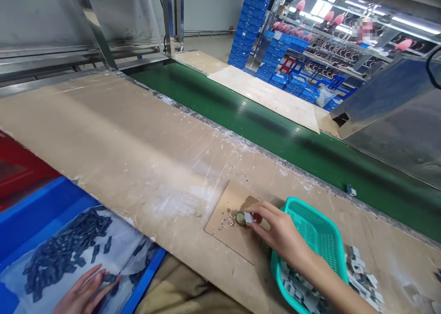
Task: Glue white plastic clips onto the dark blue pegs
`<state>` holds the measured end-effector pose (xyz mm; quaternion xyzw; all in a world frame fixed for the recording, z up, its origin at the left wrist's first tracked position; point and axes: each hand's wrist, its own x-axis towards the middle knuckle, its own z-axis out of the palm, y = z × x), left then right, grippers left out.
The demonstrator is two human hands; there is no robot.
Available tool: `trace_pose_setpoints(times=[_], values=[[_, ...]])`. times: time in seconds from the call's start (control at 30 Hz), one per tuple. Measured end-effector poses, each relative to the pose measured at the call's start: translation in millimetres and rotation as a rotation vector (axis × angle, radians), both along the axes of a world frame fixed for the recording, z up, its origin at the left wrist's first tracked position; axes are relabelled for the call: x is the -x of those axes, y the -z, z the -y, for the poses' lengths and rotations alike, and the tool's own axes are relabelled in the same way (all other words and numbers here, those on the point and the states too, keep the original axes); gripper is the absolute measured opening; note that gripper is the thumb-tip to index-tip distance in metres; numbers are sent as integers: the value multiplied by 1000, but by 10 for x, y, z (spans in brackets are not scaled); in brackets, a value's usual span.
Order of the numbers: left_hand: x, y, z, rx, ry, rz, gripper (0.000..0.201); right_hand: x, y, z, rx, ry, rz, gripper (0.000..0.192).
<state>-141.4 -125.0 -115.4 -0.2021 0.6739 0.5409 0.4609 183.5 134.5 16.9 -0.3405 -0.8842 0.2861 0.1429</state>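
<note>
My right hand (275, 229) pinches a small light-grey piece (248, 217) between thumb and fingertips. The piece is right beside a small round cap-like dish (240, 218), on a stained cardboard sheet (223, 233). Wet-looking brown spots surround the dish. Under my right forearm stands a green plastic basket (312, 222) with many light-grey pieces (298, 288) in it. At lower left my left hand (86, 291) is over a blue crate (74, 197), its curled fingers around a small dark-grey piece (108, 278). Many dark pieces (65, 245) lie on the crate's plastic liner.
Beyond the tan worktop (138, 139) runs a green conveyor belt (213, 98), with one small piece (350, 190) on it. More grey pieces (363, 277) are heaped right of the basket. A red stool-like object (24, 171) borders the crate. Blue crates (250, 25) are stacked in the background.
</note>
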Motion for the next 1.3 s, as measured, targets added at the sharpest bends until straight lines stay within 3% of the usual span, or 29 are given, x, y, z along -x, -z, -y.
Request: trace_pose_setpoints(times=[0.07,0.13,0.23,0.4,0.53,0.67,0.77,0.87,1.0,1.17,1.3], values=[[-72,-151,-64,-18,-127,52,33,33,81,-20,2,-24,27,19],[-159,-261,-132,-7,-173,90,37,32,134,-31,5,-30,46,20],[-284,-322,-187,-73,-132,122,49,14,155,-31,1,-28,55,19],[-391,-286,-213,-224,-21,199,71,9,159,-19,-16,-35,66,18],[-429,-357,-295,-193,-51,138,58,12,157,-12,-17,-39,56,19],[-534,-531,-404,-236,-123,84,53,-1,74,-3,22,-18,4,19],[-712,-682,-553,-375,-5,-19,56,-12,-23,27,47,-1,-57,20],[-940,-823,-793,-532,139,-144,42,5,-134,123,55,16,-107,21],[-1186,-979,-1103,-704,294,-135,25,80,-295,344,70,-28,-221,26],[-1321,-1123,-1242,-759,472,-156,26,156,-418,497,90,-133,-316,37],[-1365,-1200,-1265,-829,562,-232,31,152,-443,483,85,-140,-315,34]])
